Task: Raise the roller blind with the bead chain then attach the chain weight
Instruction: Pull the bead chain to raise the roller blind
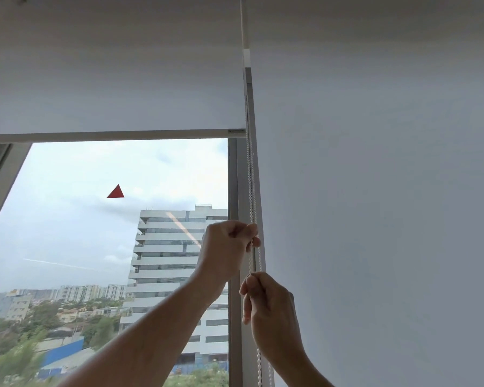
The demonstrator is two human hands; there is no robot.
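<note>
A white roller blind covers the upper part of the window, its bottom bar level about a third of the way down the view. A white bead chain hangs in two strands along the window's right edge. My left hand is closed around one strand, higher up. Just below it, my right hand pinches a strand between thumb and fingers. The chain runs on below my right hand out of the view. No chain weight is visible.
A plain white wall fills the right side. The grey window frame stands just left of the chain. A red triangle sticker sits on the glass, with buildings and trees outside.
</note>
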